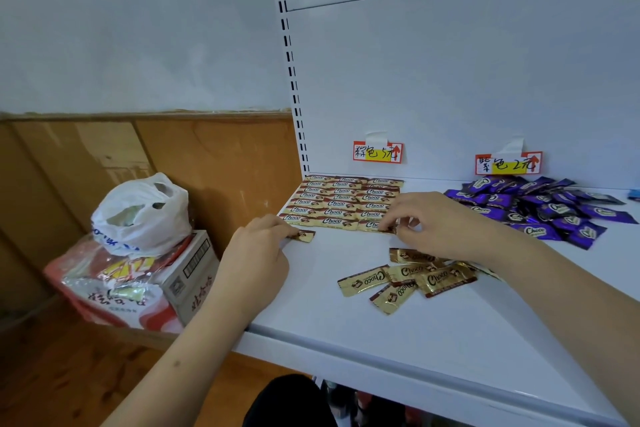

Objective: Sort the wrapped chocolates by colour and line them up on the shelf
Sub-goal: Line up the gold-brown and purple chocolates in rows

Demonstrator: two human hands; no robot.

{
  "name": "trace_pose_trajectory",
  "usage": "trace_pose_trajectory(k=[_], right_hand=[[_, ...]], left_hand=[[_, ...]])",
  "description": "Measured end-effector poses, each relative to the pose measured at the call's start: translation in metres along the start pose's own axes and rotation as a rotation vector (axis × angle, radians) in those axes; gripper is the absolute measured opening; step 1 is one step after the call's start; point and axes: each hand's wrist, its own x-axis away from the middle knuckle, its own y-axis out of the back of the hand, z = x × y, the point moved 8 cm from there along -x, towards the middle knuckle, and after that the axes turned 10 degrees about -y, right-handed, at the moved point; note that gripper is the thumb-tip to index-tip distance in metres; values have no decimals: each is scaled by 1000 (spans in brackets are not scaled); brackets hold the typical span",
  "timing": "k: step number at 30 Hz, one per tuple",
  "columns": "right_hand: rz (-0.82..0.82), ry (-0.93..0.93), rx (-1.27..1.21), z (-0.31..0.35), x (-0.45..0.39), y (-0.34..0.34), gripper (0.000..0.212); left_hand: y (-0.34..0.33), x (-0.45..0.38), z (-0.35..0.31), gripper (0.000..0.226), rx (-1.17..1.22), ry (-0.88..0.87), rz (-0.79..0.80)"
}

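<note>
Gold chocolates (pixel 341 204) in rows, left hand (pixel 258 255) pinching one (pixel 302 235), right hand (pixel 438 222) pinching another (pixel 386 227)

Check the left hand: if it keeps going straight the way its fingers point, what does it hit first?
Likely the front row of the lined-up gold chocolates. The left hand points up-right along the shelf, fingertips on a loose gold chocolate just short of that row.
</note>
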Motion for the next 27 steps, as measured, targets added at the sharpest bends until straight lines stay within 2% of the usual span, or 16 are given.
trace_pose_trajectory(k=[14,18,20,22,24,27], right_hand=[[5,11,12,-1,-2,-1,28],[-50,-38,-1,-11,0,18,15],[-128,-98,104,-25,0,34,8],[-138,-197,181,-44,0,47,13],[-17,-304,225,-63,3,44,22],[168,-392,232,-77,11,32,34]], left_hand=[[-4,-3,-2,40,-70,-11,3],[4,-4,-14,31,-7,-93,-54],[-1,-8,-28,25,147,-139,27],[-12,-11,-47,19,349,-132,207],[-23,-13,-67,24,386,-178,338],[-33,-13,-83,32,313,-281,354]])
